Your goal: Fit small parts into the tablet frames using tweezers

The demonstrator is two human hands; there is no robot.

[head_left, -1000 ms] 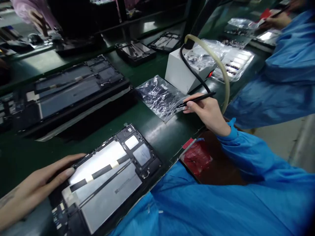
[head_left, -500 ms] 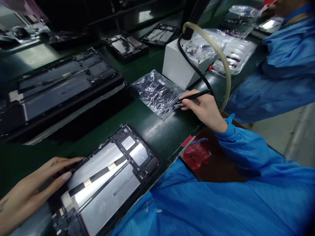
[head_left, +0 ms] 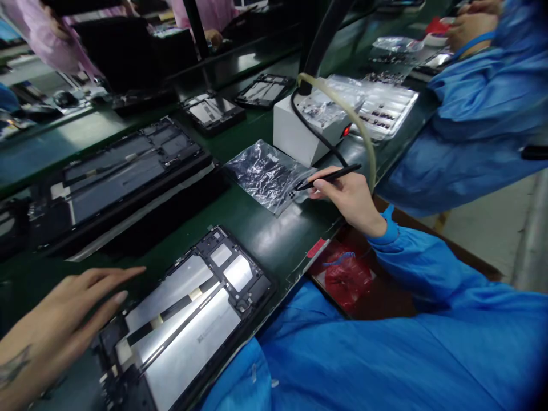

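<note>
An opened tablet (head_left: 184,337) with silver battery packs lies at a slant on the green bench in front of me. My left hand (head_left: 64,325) is at its left edge, fingers stretched out and holding nothing. The thumb is close to the tablet's edge; I cannot tell whether it touches. In my right hand (head_left: 349,197) is a slim black pen-like tool (head_left: 331,176), pinched between thumb and fingers. Its tip is over the near corner of a clear plastic bag (head_left: 268,174), beside several tiny black pieces (head_left: 291,194).
A white box (head_left: 295,134) with a red-lit switch stands behind the bag, near a black cable and a yellowish hose (head_left: 363,125). More opened tablets (head_left: 128,165) lie to the left and back. Red plastic (head_left: 346,279) is below the bench edge. A co-worker's blue sleeve (head_left: 466,125) is at right.
My left hand's fingers have come away from the tablet's edge and straightened. The tool's tip has shifted slightly along the bag's corner, where small black pieces now show. The view has tilted up.
</note>
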